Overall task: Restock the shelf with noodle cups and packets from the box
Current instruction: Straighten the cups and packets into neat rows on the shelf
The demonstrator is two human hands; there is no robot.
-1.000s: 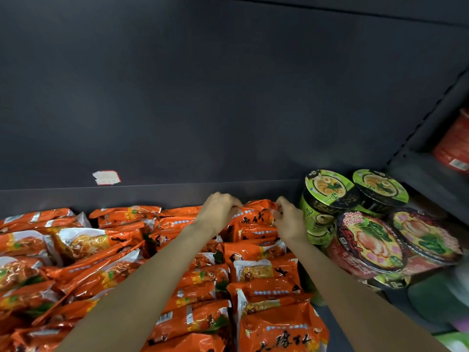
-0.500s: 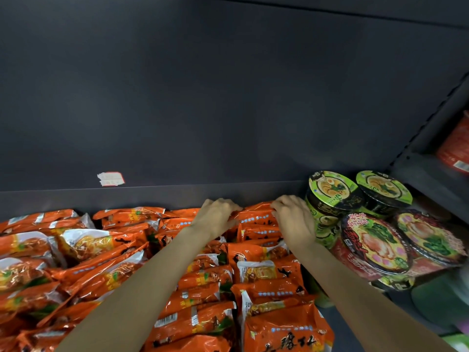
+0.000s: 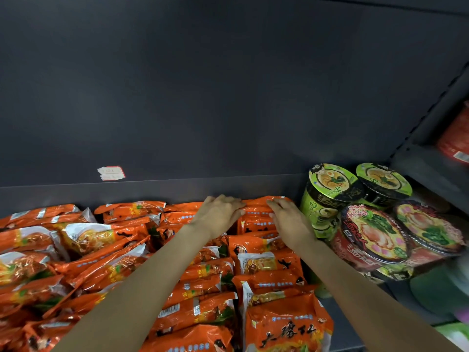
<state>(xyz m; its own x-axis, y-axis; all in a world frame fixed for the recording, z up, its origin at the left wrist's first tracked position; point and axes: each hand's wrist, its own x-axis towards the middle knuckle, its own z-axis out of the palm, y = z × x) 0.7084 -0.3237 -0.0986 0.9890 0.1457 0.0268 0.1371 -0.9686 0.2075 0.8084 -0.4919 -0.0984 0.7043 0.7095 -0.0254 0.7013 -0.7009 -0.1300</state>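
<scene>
Step in hand: you look to be seating the rearmost orange packet [image 3: 264, 208] at the back of the right-hand row, mid-frame, against the low back lip of the shelf [image 3: 152, 191].
Orange packets: the bulk of them fill the lower left and centre of the frame, in loose overlapping rows; the left rows lie more tumbled than the right.
Noodle cups: two green cups [image 3: 330, 191] stand at right of centre, and red bowls [image 3: 373, 232] lean in front of them, lower right, just beside your right wrist.
Left hand [image 3: 218, 215]: laid on the packet's left end, fingers only loosely bent over it; this reads as pressing, not a grasp.
Right hand [image 3: 289, 219]: flat on the packet's right end, fingers nearly straight, holding nothing.
In the way: the green cups sit just beside the packet's right end, so a sideways shove could tip them, I judge.
Next move: probably a light push back, then lift both hands away toward the box, which is not in view.
Small detail: a torn label [image 3: 111, 173] sticks to the back panel, left of centre.
</scene>
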